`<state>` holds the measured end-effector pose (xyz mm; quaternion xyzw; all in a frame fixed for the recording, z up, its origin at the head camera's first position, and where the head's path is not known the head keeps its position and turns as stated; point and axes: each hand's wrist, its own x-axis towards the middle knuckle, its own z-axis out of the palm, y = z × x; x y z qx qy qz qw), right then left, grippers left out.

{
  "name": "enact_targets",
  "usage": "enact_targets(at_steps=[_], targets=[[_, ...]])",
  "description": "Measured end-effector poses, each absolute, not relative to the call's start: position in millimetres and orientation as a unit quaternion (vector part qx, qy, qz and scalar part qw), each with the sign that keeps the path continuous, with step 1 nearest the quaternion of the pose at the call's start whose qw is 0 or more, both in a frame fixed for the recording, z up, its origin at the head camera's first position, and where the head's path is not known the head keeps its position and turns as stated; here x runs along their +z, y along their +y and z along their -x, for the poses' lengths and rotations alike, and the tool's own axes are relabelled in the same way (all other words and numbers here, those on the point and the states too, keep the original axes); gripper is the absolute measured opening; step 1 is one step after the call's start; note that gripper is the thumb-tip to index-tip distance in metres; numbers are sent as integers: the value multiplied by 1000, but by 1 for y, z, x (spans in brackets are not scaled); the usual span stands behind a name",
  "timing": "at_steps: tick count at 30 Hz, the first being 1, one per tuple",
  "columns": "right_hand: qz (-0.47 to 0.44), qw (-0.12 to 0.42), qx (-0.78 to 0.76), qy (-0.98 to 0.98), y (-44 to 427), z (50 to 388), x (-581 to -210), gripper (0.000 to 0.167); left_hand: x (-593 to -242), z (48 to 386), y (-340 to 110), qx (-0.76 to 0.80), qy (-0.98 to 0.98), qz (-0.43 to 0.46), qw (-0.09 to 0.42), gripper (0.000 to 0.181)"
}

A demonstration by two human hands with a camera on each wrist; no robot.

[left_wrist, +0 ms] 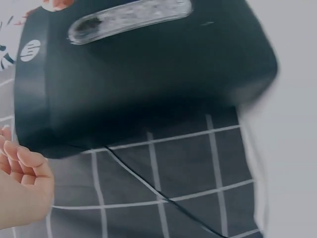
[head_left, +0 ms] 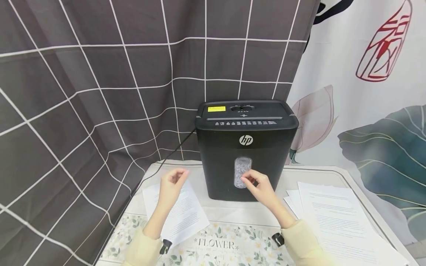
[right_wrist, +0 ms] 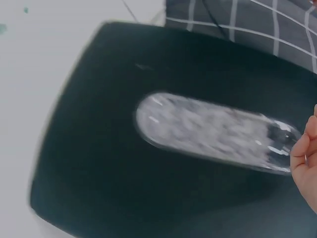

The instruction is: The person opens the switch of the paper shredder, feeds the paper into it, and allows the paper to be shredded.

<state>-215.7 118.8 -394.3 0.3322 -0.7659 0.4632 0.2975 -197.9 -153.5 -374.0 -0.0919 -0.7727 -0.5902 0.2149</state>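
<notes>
A black HP paper shredder (head_left: 219,162) stands upright in the middle of the table. Through the clear window (head_left: 240,166) on its front, whitish shreds show. My left hand (head_left: 171,188) hovers left of the shredder, above a printed sheet (head_left: 188,212), its fingers loosely curled with nothing between them. In the left wrist view, that hand (left_wrist: 22,186) appears beside the shredder's upper part. My right hand (head_left: 261,186) is in front of the window, thumb near the loosely bent fingers, holding nothing visible. The right wrist view shows its fingertips (right_wrist: 301,148) overlapping the window's end.
A stack of printed papers (head_left: 336,218) lies on the right. A black power cord (head_left: 159,168) runs from the shredder toward the left edge. A floral mat (head_left: 216,245) covers the table's front. A dark grid-patterned cloth (head_left: 146,66) hangs behind and to the left.
</notes>
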Motion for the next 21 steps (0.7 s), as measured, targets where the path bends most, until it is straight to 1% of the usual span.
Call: enact_targets(at_steps=[5, 8, 10, 13, 15, 18, 21], targets=[[-327, 232, 469, -787, 111, 228, -444, 11, -405, 186, -166, -571, -785, 51, 236, 10], [-335, 204, 476, -787, 104, 234, -470, 9, -424, 183, -176, -553, -794, 29, 250, 9], [-343, 193, 475, -787, 98, 235, -483, 8, -437, 181, -183, -541, -804, 13, 246, 10], [-352, 182, 460, -795, 88, 238, -500, 7, -458, 177, -197, -514, -827, -19, 227, 13], [-357, 170, 443, -804, 80, 239, -510, 6, -471, 173, -208, -488, -848, -49, 200, 16], [-347, 130, 433, -822, 67, 240, -520, 4, -490, 168, -224, -446, -875, -90, 163, 20], [-308, 74, 447, -836, 54, 241, -528, 5, -503, 166, -239, -414, -892, -125, 132, 25]])
